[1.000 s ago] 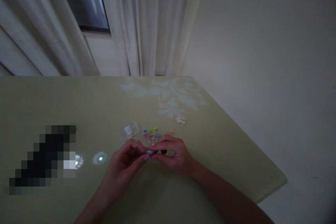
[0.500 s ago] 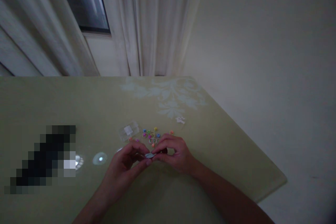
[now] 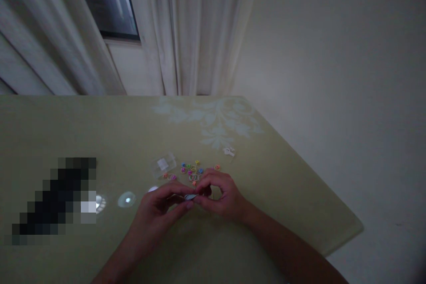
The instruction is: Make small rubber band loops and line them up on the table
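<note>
My left hand (image 3: 159, 206) and my right hand (image 3: 219, 195) meet over the yellow-green table (image 3: 100, 133), fingers pinched together. Between the fingertips sits a small pale and dark object (image 3: 191, 196) that I cannot make out in the dim light. Just beyond my hands lie several small coloured beads and rings (image 3: 192, 171). A little clear plastic bag (image 3: 163, 165) lies left of the beads, and a small white piece (image 3: 229, 151) lies to their right.
A blurred dark patch (image 3: 55, 202) covers the table's left side, with two bright reflections (image 3: 126, 199) beside it. The table's right edge (image 3: 309, 164) runs diagonally toward the pale floor. White curtains (image 3: 193, 31) and a dark window (image 3: 106, 0) stand behind.
The small object between my fingertips has turned, showing a paler face instead of a reddish one. Both hands have stayed almost in place.
</note>
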`<state>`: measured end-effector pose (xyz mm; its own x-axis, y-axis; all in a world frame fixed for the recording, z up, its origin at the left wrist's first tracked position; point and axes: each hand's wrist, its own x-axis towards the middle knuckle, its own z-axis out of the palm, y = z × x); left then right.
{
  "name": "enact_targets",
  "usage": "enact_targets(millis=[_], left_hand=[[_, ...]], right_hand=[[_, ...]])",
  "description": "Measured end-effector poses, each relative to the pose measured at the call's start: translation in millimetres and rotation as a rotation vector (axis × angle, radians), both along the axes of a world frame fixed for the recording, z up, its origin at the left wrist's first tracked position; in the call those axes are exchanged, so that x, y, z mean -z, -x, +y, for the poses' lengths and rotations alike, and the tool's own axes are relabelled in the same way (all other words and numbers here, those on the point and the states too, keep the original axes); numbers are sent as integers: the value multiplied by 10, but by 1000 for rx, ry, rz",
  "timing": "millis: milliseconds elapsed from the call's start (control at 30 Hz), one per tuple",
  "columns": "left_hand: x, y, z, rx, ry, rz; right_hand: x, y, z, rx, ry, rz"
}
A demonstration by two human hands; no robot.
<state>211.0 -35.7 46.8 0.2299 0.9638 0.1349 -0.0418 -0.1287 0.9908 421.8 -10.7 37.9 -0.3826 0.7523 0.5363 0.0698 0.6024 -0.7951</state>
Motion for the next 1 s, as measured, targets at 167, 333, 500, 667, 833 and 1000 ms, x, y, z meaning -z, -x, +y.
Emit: enact_targets(millis=[167, 333, 500, 667, 833, 1000], left_hand=[[39, -4, 1, -82, -32, 12], [67, 1, -22, -124, -18, 38], [104, 1, -24, -165, -38, 53], [133, -5, -11, -104, -23, 0], [110, -10, -44, -6, 9, -36], [79, -7, -34, 8, 1, 2]], right_hand=[[-23, 1, -24, 33, 25, -23], [-23, 10, -46, 73, 22, -47], [-30, 28, -58, 89, 48, -50], [-19, 37, -57, 73, 108, -23], [13, 48, -42, 57, 70, -2], [18, 45, -26, 47, -12, 8]])
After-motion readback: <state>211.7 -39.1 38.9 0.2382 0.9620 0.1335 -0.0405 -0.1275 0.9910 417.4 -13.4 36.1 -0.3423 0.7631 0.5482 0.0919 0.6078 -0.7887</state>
